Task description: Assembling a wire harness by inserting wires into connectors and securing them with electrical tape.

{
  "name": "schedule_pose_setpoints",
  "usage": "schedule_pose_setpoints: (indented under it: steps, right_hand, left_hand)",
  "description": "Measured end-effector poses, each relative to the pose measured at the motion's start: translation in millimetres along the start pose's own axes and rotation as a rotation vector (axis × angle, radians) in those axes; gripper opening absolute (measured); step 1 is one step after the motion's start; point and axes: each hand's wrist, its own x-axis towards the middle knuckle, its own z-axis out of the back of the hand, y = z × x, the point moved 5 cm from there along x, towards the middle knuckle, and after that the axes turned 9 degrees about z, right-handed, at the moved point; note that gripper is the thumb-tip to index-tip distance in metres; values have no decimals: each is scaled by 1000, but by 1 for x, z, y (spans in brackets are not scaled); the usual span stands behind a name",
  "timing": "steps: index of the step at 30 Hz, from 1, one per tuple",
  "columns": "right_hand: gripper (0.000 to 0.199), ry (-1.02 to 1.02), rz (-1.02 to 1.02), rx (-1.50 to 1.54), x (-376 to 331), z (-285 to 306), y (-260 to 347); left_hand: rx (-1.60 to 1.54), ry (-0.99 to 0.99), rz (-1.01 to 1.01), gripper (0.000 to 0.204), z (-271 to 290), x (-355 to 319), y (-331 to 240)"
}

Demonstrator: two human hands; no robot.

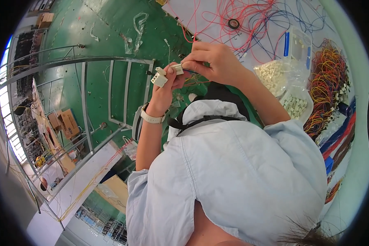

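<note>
My left hand, with a pale watch strap on its wrist, is closed around white plastic wire connectors. The blocky housings stick out past the thumb, and one shows square openings. My right hand meets it from the right, thumb and forefinger pinched at the end of a connector. What lies between those fingertips is too small to make out. Thin coloured wires hang just below both hands. A red wire runs from the table toward my right hand's knuckles.
Tangled red and blue wires and a roll of black tape lie on the white table. At right are a bag of white connectors, an open plastic box of connectors and bundled wires. A metal frame rack stands left on the green floor.
</note>
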Motion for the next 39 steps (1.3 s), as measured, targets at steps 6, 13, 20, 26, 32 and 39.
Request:
schedule_pose_setpoints:
  steps: [6,13,20,26,32,39]
  right_hand:
    - [3,-62,-34,154,-10,-1,-1]
    - [8,-26,-122,166,-24,-3,-25]
    - [24,149,-593,999,-57,-31,-131]
    - [29,-234,-656,-708,-151,21,-327]
    - [40,-138,-754,-586,-165,12,-352]
    - [41,83,-736,-697,-139,10,-340]
  left_hand:
    - [-11,33,17,39,-11,0,2]
    - [193,-17,83,40,-16,8,6]
    - [352,-29,198,36,-9,-4,23]
    - [-140,-173,132,37,15,3,48]
    - [-332,-316,85,34,27,8,47]
    - [-325,-292,195,34,20,12,62]
